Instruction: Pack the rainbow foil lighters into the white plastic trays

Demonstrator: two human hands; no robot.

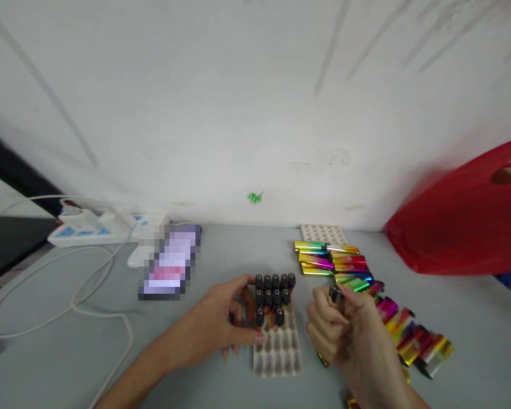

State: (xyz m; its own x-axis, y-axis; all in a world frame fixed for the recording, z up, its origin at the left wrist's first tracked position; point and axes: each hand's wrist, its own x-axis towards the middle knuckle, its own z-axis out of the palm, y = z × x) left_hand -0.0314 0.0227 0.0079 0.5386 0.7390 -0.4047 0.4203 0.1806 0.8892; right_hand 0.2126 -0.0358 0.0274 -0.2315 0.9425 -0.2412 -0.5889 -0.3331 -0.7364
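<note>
A white tray (277,363) with rows of oval slots lies in front of me. Several lighters (276,296) stand upright in its far rows, their black tops facing up; the near slots hold none. My left hand (221,312) is curled at the tray's left side, thumb on its edge and index finger by the far-left lighter. To the right of the tray, my right hand (344,329) is closed around a lighter (334,293). Only the dark top of that one shows above the fingers; its body is hidden in the palm.
Shiny multicoloured lighters (334,261) lie spread at the right, some behind my right hand. Another white slotted tray (323,233) sits near the wall. A red plastic bag (460,221) stands far right. At left are a phone (172,264), a power strip (106,227) and looped white cable (74,301).
</note>
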